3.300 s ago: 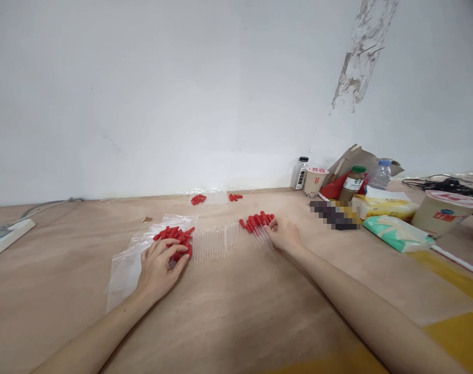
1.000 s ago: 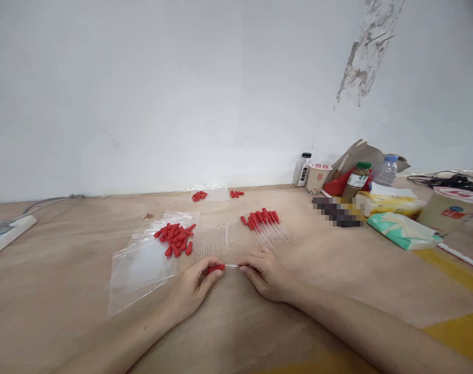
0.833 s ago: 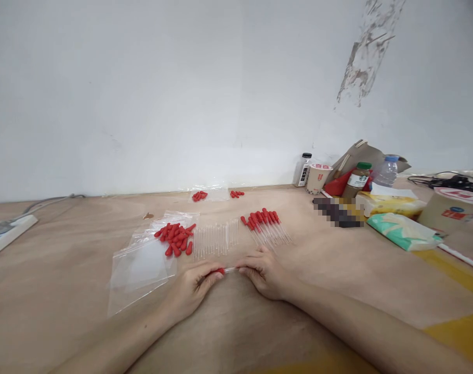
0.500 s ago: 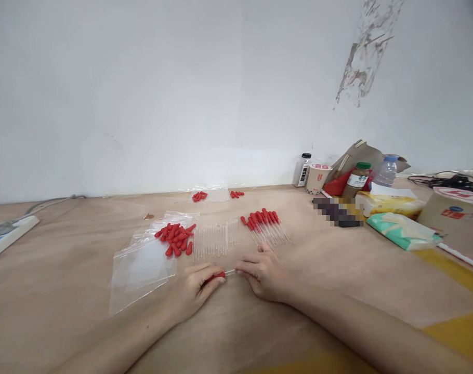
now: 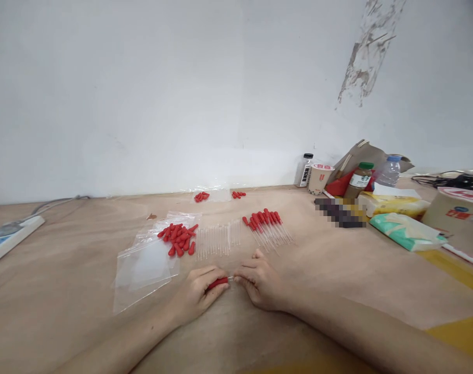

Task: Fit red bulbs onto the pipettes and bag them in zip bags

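Observation:
Between thumb and fingers, my left hand grips a red rubber dropper bulb lying sideways. My right hand pinches a thin clear glass tube, whose visible end meets the bulb's mouth; my fingers cover the rest of it. Beyond my left hand lies a pile of loose red bulbs on clear zip bags. A row of bare glass tubes lies right of the pile. Beyond my right hand, several droppers with red bulbs on their tubes lie side by side.
Two small groups of red bulbs lie near the wall. On the right are a paper cup, a green-capped bottle, tissue packs and a large tub. A power strip lies at far left.
My hands have come closer together, and less of the glass tube shows between them. More of the red bulb is visible at my left fingertips. The view has shifted slightly.

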Demonstrator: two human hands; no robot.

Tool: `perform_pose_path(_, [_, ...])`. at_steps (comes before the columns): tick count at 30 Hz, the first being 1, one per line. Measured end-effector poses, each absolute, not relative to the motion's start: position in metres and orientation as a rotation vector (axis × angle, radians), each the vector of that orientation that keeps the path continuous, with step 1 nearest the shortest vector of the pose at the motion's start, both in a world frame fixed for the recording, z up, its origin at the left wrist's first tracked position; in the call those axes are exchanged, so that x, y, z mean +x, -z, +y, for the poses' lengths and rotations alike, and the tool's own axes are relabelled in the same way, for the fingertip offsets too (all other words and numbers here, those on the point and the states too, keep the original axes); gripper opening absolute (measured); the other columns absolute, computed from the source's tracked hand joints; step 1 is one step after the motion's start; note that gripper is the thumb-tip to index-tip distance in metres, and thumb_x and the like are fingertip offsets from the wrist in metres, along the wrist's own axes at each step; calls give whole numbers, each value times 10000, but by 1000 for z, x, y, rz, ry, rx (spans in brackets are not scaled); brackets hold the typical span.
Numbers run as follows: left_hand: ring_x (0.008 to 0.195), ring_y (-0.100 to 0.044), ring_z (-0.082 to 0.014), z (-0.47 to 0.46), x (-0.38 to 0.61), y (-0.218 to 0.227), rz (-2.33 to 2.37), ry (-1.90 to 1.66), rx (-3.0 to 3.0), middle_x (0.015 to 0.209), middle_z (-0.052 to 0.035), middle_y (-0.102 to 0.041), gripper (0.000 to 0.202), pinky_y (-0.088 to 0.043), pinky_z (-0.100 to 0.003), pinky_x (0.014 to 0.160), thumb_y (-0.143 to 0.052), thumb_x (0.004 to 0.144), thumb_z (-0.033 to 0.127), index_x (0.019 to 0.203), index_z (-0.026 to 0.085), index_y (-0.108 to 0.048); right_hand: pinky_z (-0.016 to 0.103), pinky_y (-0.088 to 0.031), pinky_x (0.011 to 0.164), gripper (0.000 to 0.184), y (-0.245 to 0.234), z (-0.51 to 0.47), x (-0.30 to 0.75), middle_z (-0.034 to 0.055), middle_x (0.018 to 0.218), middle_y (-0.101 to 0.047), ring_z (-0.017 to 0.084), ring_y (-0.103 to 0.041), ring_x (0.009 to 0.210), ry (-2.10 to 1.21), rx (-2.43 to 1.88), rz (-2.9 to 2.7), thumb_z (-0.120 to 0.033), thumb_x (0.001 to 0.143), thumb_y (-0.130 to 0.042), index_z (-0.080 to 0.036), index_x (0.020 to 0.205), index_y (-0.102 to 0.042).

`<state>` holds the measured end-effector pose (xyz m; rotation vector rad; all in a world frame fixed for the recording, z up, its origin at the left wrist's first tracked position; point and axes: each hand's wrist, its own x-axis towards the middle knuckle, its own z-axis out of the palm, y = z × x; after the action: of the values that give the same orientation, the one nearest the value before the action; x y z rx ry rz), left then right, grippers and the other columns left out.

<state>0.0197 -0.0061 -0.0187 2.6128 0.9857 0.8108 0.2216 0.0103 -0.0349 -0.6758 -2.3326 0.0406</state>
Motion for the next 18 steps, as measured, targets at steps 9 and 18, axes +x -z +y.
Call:
perform_pose_path(9, [846, -568, -162, 4, 8, 20, 1052, -979, 2684, 937, -47, -621, 204, -452, -289, 758, -478, 869, 247, 1048, 212, -569, 294, -271, 669, 178, 7, 1, 226, 36, 741, -619, 155, -508, 732, 184, -895, -2484, -214, 829, -467, -196, 783, -638])
perform_pose_path(18, [918, -522, -220, 29, -37, 17, 1639, -1189, 2805, 958, -57, -582, 190, -385, -368, 813, -517, 810, 300, 945, 207, -613, 218, -341, 576, 226, -13, 73, 268, 40, 759, -671, 138, -583, 678, -153, -1684, -1828, -256, 794, -447, -181, 769, -659])
